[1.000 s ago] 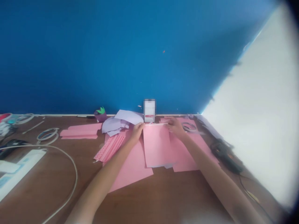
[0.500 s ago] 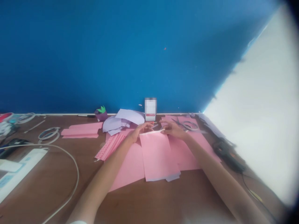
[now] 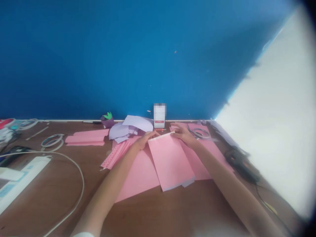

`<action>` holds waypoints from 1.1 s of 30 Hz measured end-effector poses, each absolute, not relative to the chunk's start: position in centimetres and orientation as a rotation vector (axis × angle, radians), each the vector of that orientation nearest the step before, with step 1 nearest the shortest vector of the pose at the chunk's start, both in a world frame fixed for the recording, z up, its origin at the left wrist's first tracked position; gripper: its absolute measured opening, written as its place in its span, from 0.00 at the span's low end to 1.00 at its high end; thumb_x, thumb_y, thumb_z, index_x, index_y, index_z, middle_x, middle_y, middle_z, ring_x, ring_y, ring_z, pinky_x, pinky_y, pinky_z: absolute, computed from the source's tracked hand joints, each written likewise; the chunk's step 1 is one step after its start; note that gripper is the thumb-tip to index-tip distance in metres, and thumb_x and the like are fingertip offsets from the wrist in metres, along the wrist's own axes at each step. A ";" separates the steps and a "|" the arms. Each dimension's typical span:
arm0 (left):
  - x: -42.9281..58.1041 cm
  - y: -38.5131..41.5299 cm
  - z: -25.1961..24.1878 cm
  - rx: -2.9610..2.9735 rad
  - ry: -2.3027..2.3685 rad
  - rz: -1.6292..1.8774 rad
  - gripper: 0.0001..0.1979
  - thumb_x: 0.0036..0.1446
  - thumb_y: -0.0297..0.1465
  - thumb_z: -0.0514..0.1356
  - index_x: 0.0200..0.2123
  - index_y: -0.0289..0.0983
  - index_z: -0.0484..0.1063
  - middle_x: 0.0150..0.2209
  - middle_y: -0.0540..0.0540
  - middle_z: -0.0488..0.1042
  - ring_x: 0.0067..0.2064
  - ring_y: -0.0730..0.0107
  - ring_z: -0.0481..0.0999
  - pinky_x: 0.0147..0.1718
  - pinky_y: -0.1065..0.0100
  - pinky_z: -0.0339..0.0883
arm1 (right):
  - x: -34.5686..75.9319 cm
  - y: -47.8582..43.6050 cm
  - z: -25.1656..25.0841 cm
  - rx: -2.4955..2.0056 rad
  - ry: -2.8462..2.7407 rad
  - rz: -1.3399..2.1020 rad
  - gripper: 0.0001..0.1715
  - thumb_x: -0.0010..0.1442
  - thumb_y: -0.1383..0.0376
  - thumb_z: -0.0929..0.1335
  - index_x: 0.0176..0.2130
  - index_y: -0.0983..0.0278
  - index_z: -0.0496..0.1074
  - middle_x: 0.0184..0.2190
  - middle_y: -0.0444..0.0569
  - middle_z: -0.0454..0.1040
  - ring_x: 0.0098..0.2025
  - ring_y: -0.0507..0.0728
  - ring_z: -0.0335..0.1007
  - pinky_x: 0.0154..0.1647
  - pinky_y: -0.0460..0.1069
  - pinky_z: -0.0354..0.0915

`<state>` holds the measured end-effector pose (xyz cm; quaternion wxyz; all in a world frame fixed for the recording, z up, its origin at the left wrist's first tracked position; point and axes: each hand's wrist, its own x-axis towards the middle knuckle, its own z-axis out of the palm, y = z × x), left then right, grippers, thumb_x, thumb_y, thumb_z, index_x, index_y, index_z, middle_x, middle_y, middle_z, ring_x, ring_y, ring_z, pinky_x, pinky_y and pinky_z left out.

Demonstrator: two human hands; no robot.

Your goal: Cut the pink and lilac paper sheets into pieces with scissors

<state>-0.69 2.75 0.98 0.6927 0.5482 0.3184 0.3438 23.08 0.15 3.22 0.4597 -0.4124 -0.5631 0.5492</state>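
Note:
A pink sheet of paper [image 3: 170, 161] with a white strip along its far edge lies tilted in front of me, over larger pink paper [image 3: 138, 174]. Pale purple paper peeks out at its near edge. My left hand [image 3: 145, 140] is at the sheet's far left corner, fingers curved over the edge; the fingertips are partly hidden. My right hand [image 3: 183, 134] pinches the far right corner between thumb and fingers. Close to my left wrist lie folded pink strips [image 3: 116, 156]. Crumpled pale purple paper [image 3: 120, 131] sits just beyond them.
A phone [image 3: 159, 115] stands against the blue wall. Tape rolls [image 3: 52, 141], a folded pink piece [image 3: 86, 137] and a white power strip [image 3: 24, 177] with a looping cable are on the left. A small purple pot [image 3: 107, 121] stands behind. A dark corded tool [image 3: 242, 164] lies right.
The pink sheet has turned, its near end swinging right and its far right corner rising a little. Both hands stay at its far edge; the right hand has shifted slightly with it.

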 end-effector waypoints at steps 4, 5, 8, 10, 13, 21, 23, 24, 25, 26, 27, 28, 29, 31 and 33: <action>-0.6 2.9 0.5 1.259 0.744 0.752 0.14 0.46 0.39 0.64 0.29 0.32 0.72 0.26 0.49 0.72 0.28 0.73 0.69 0.29 0.72 0.57 | 23.8 0.7 2.5 -1.096 -1.286 1.305 0.31 0.46 0.62 0.73 0.49 0.59 0.66 0.27 0.41 0.70 0.28 0.52 0.66 0.29 0.48 0.62; -0.5 2.9 0.5 1.276 0.751 0.759 0.14 0.45 0.38 0.65 0.27 0.33 0.72 0.25 0.50 0.71 0.26 0.75 0.68 0.27 0.73 0.56 | 24.0 0.8 2.4 -1.108 -1.276 1.312 0.31 0.45 0.62 0.73 0.49 0.59 0.66 0.27 0.41 0.69 0.28 0.52 0.67 0.30 0.48 0.62; -0.3 2.9 0.4 1.302 0.776 0.789 0.14 0.44 0.38 0.66 0.26 0.32 0.72 0.24 0.50 0.71 0.26 0.75 0.67 0.28 0.73 0.55 | 24.1 1.0 2.3 -1.132 -1.264 1.299 0.31 0.44 0.62 0.73 0.48 0.60 0.66 0.26 0.41 0.69 0.29 0.53 0.67 0.31 0.49 0.62; -0.3 3.0 0.4 1.298 0.798 0.797 0.14 0.44 0.38 0.66 0.27 0.32 0.73 0.26 0.49 0.72 0.28 0.73 0.69 0.30 0.72 0.57 | 24.1 1.1 2.2 -1.128 -1.268 1.258 0.31 0.44 0.62 0.73 0.48 0.61 0.66 0.26 0.41 0.69 0.29 0.52 0.67 0.31 0.48 0.61; -0.3 3.1 0.4 1.280 0.821 0.798 0.13 0.43 0.37 0.66 0.28 0.32 0.75 0.27 0.47 0.74 0.30 0.71 0.70 0.32 0.70 0.59 | 24.1 1.3 2.0 -1.094 -1.281 1.217 0.32 0.44 0.62 0.73 0.49 0.61 0.66 0.26 0.41 0.69 0.29 0.52 0.65 0.32 0.48 0.61; -0.9 3.4 0.2 1.172 0.727 0.718 0.12 0.44 0.33 0.66 0.32 0.32 0.77 0.31 0.44 0.76 0.33 0.69 0.73 0.36 0.68 0.62 | 24.7 1.4 1.7 -1.108 -1.241 1.300 0.34 0.43 0.62 0.74 0.50 0.60 0.66 0.26 0.41 0.69 0.29 0.52 0.66 0.32 0.49 0.63; -1.2 3.5 0.3 1.141 0.723 0.724 0.12 0.43 0.32 0.65 0.33 0.32 0.77 0.32 0.44 0.76 0.35 0.67 0.73 0.38 0.67 0.63 | 24.8 1.2 1.9 -1.118 -1.235 1.394 0.33 0.42 0.63 0.74 0.49 0.61 0.67 0.27 0.43 0.70 0.31 0.54 0.68 0.34 0.49 0.63; -1.4 3.5 0.6 1.142 0.711 0.715 0.13 0.44 0.32 0.64 0.34 0.33 0.77 0.33 0.43 0.76 0.36 0.67 0.73 0.38 0.67 0.63 | 24.8 1.1 2.0 -1.132 -1.238 1.449 0.32 0.42 0.64 0.74 0.48 0.62 0.68 0.28 0.44 0.71 0.32 0.54 0.69 0.35 0.50 0.64; -1.5 3.6 0.9 1.160 0.694 0.699 0.13 0.45 0.33 0.63 0.35 0.33 0.77 0.33 0.43 0.76 0.36 0.66 0.73 0.38 0.67 0.63 | 24.8 1.0 2.1 -1.147 -1.245 1.495 0.31 0.42 0.65 0.74 0.47 0.63 0.68 0.29 0.45 0.72 0.34 0.55 0.70 0.37 0.51 0.64; -1.6 3.7 1.3 1.195 0.678 0.680 0.14 0.47 0.35 0.62 0.36 0.33 0.77 0.35 0.42 0.77 0.37 0.65 0.73 0.37 0.67 0.63 | 24.7 0.9 2.1 -1.160 -1.254 1.522 0.31 0.42 0.66 0.74 0.47 0.63 0.69 0.30 0.46 0.73 0.35 0.56 0.70 0.38 0.52 0.64; -1.6 3.8 1.8 1.250 0.676 0.663 0.15 0.49 0.36 0.60 0.37 0.32 0.77 0.36 0.41 0.76 0.38 0.65 0.73 0.37 0.67 0.63 | 24.7 0.8 2.2 -1.172 -1.261 1.528 0.30 0.41 0.66 0.74 0.46 0.64 0.69 0.30 0.47 0.73 0.35 0.56 0.70 0.39 0.52 0.64; -1.6 4.0 2.4 1.321 0.699 0.660 0.16 0.51 0.38 0.59 0.38 0.32 0.76 0.37 0.41 0.76 0.38 0.65 0.73 0.38 0.67 0.63 | 24.6 0.8 2.3 -1.181 -1.272 1.515 0.30 0.41 0.66 0.74 0.46 0.64 0.69 0.30 0.47 0.74 0.36 0.56 0.70 0.39 0.52 0.63; -1.6 4.1 3.0 1.407 0.750 0.659 0.17 0.52 0.39 0.58 0.38 0.32 0.76 0.37 0.41 0.77 0.38 0.65 0.74 0.38 0.67 0.63 | 24.5 0.7 2.3 -1.185 -1.284 1.490 0.30 0.41 0.66 0.74 0.46 0.64 0.69 0.30 0.46 0.74 0.35 0.56 0.70 0.40 0.52 0.63; -1.4 4.3 4.0 1.575 0.852 0.608 0.19 0.54 0.41 0.56 0.39 0.32 0.75 0.37 0.40 0.77 0.37 0.64 0.74 0.38 0.66 0.63 | 24.3 0.6 2.4 -1.178 -1.307 1.444 0.29 0.41 0.66 0.74 0.45 0.64 0.69 0.28 0.44 0.73 0.34 0.54 0.69 0.39 0.51 0.62; -0.9 4.1 4.6 1.732 0.909 0.616 0.18 0.54 0.41 0.56 0.41 0.34 0.74 0.39 0.40 0.77 0.38 0.63 0.74 0.37 0.66 0.63 | 24.0 0.7 2.3 -1.149 -1.337 1.413 0.29 0.42 0.64 0.74 0.46 0.63 0.69 0.26 0.42 0.71 0.32 0.53 0.68 0.37 0.50 0.62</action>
